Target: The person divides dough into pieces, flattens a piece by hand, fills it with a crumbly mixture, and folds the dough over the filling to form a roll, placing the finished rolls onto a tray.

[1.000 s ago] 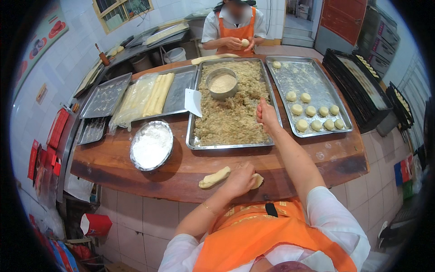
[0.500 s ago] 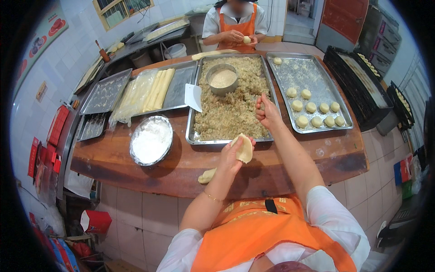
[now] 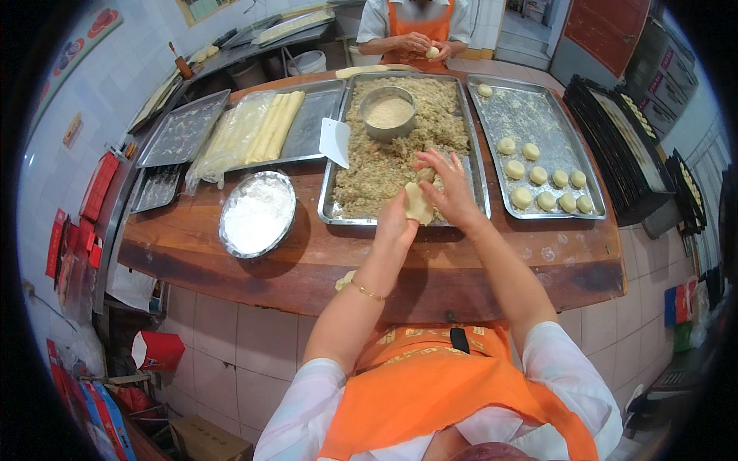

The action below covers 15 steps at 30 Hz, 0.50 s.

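Observation:
My left hand (image 3: 396, 219) holds a flattened pale dough piece (image 3: 417, 204) over the near part of a large tray (image 3: 480, 184) of crumbly, speckled filling. My right hand (image 3: 453, 188) is just above the dough, its fingers round a lump of filling (image 3: 425, 174). A metal ring container (image 3: 387, 112) of fine beige crumbs sits in the filling, and a white scraper (image 3: 336, 140) leans on the tray's left rim. A bowl of white powder (image 3: 256, 213) stands to the left. A dough piece (image 3: 344, 279) shows partly behind my left forearm.
Rows of round dough pieces sit on the right tray (image 3: 550, 138). Dough strips (image 3: 273, 127) under plastic are on the left tray. A person (image 3: 415, 38) in an orange apron handles a dough ball across the wooden table (image 3: 538, 269). Black baking trays (image 3: 615, 150) are stacked at the right.
My left hand has lifted dough off the table and moved up to the filling tray. My right hand has come from the filling leftward to the dough with a lump in its fingers.

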Tool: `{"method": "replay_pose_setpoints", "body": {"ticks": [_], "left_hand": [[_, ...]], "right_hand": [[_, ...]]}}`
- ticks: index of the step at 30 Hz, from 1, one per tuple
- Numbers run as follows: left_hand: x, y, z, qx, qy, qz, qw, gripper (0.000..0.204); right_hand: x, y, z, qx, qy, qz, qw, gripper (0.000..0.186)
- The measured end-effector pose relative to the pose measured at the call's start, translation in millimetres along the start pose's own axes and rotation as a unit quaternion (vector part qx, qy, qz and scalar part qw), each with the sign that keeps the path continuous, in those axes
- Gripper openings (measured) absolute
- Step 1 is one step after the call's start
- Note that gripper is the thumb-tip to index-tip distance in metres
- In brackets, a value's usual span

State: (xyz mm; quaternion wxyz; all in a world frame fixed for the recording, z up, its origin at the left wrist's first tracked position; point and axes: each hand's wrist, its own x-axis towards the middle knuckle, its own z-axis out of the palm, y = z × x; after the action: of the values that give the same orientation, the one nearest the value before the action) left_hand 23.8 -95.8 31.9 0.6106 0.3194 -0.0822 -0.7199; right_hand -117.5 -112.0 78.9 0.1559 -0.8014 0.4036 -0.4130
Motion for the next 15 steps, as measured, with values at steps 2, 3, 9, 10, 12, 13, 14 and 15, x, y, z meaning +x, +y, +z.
{"method": "replay_pose_setpoints", "body": {"ticks": [2, 3, 9, 10, 12, 13, 14, 15], "left_hand": [[-3.3, 2.6, 8.9, -0.044, -0.033, -0.007, 0.998, 0.036], [-6.3, 2.6, 12.5, -0.022, -0.023, -0.005, 0.999, 0.036], [9.7, -5.6, -17.8, -0.008, -0.046, 0.003, 0.999, 0.035], [10.6, -6.5, -19.2, 0.012, -0.074, 0.012, 0.997, 0.034], [10.8, -8.5, -22.6, 0.034, -0.113, 0.031, 0.993, 0.031], [10.4, -9.5, -21.8, 0.036, -0.128, 0.038, 0.99, 0.029], [10.4, -10.1, -20.6, 0.039, -0.142, 0.046, 0.988, 0.028], [10.8, -11.3, -18.6, 0.042, -0.127, 0.063, 0.989, 0.025]], "right_hand": [[-9.0, -5.1, 8.9, -0.057, -0.022, -0.027, 0.998, 0.049], [-13.9, -5.0, 13.5, -0.085, -0.034, -0.04, 0.995, 0.048], [-17.9, -10.4, 10.0, -0.011, -0.057, 0.021, 0.998, 0.036], [-15.0, -11.0, 6.5, 0.053, -0.079, 0.048, 0.994, 0.034], [-13.1, -19.0, 7.7, 0.099, -0.058, 0.116, 0.987, 0.034], [-12.7, -21.7, 7.3, 0.119, -0.045, 0.15, 0.98, 0.034], [-13.8, -19.4, 8.5, 0.128, -0.023, 0.126, 0.984, 0.034], [-15.5, -14.9, 11.6, 0.137, -0.001, 0.101, 0.985, 0.033]]}}
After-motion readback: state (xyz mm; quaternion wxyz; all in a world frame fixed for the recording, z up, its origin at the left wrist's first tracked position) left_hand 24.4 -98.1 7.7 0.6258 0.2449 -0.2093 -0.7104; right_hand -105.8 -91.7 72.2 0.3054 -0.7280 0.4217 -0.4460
